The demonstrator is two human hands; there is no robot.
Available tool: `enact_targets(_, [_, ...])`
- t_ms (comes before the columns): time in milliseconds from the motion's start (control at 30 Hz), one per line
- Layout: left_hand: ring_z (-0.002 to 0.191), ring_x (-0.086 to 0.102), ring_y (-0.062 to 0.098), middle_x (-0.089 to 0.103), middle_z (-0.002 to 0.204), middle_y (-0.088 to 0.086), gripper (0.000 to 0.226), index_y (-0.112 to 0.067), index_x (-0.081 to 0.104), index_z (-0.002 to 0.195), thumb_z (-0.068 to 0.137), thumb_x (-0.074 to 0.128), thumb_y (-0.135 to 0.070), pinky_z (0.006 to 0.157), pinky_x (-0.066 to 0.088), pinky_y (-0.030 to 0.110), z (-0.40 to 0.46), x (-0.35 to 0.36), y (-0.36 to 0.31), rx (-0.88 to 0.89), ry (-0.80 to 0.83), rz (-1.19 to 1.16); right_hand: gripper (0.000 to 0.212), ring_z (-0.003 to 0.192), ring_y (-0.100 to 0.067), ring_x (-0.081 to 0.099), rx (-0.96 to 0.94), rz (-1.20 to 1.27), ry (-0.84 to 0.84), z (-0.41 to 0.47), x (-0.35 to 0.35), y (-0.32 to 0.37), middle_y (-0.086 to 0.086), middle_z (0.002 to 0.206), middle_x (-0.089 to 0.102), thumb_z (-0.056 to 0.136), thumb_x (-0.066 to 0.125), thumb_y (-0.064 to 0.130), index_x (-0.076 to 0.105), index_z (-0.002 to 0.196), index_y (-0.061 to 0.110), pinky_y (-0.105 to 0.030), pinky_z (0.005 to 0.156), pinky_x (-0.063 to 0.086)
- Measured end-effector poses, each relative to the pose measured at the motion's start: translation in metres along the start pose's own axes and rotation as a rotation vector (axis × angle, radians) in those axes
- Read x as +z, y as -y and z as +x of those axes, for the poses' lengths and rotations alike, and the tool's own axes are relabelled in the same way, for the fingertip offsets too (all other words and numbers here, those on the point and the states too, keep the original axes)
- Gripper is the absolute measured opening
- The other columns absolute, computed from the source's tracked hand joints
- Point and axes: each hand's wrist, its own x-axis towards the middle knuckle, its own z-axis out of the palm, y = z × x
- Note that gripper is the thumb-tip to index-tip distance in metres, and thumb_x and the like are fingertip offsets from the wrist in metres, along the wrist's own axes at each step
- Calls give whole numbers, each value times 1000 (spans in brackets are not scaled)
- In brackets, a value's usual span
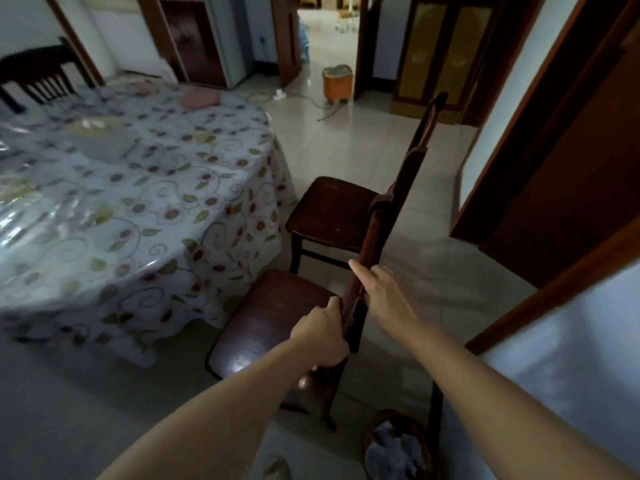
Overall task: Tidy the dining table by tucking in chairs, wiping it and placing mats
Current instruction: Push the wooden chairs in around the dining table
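Note:
A round dining table [145, 188] under a floral cloth with clear plastic fills the left. Two dark wooden chairs stand at its right edge. On the near chair [266, 323], seat facing the table, both hands hold the top rail of the backrest. My left hand [323, 332] is wrapped around the rail. My right hand [375, 292] rests on the rail just beyond it, fingers stretched along the wood. The far chair [332, 213] stands apart from the table, its seat fully exposed. A pink folded cloth [201, 97] lies at the table's far side.
A third dark chair [38, 76] stands at the table's far left. A wicker bin [398, 445] with white paper sits by my right arm. An orange bin [337, 83] and a cable lie near the doorway ahead. Wooden door frames line the right wall.

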Motion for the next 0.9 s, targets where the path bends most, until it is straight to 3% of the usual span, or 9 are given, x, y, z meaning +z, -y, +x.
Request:
enact_targets(100, [105,59,34,61,113,11,43,-18,42,116,76,57,-17,86,51,42,2,-34,25,-59,-57,-46,62,93,-37,55,-109,-35,-60,30,6,25,-17,104,53,83,58,0,40,142,11,-46,69,53])
enact_targets(167, [101,60,31,61,111,9,40,-21,45,113,75,56,-18,85,53,43,3,-59,42,-86,-84,-87,67,90,-37,58,-146,-72,-110,50,6,44,-20,110,52,77,66,-2,45,138,12,-41,62,53])
enact_targets(300, [95,61,27,61,107,4,35,-24,48,113,79,55,-18,73,53,37,9,-100,80,-156,-183,-85,72,109,-44,55,-244,-150,-211,98,4,81,-30,128,47,67,76,-3,49,131,15,-46,81,53])
enact_targets(433, [98,61,27,62,105,1,30,-25,53,105,78,58,-15,67,45,33,19,-136,113,-235,-317,-39,47,128,-36,40,-406,-205,-188,156,8,117,-21,134,49,72,75,2,58,115,12,-53,103,39])
enact_targets(567, [95,64,25,64,101,2,30,-24,60,105,76,64,-16,64,46,31,26,-167,151,-355,-445,20,42,121,-36,52,-542,-252,-149,200,20,151,-13,118,61,72,70,-1,60,112,8,-53,104,35])
enact_targets(700, [96,63,24,64,102,3,39,-23,62,105,70,76,-24,68,48,32,34,-190,177,-437,-510,47,42,118,-28,48,-620,-288,-41,239,20,178,-8,118,56,79,59,-2,53,118,9,-46,115,20])
enact_targets(767, [95,63,24,64,101,2,41,-23,61,105,68,78,-28,66,45,31,40,-197,185,-461,-536,62,40,114,-26,48,-670,-319,72,261,11,189,-5,115,56,78,61,1,51,115,11,-38,112,22])
enact_targets(900, [92,62,23,62,96,1,40,-23,58,102,69,78,-32,64,40,32,49,-213,203,-531,-605,82,57,98,-21,58,-762,-449,252,305,-2,216,1,103,59,62,85,29,51,106,17,-34,83,44])
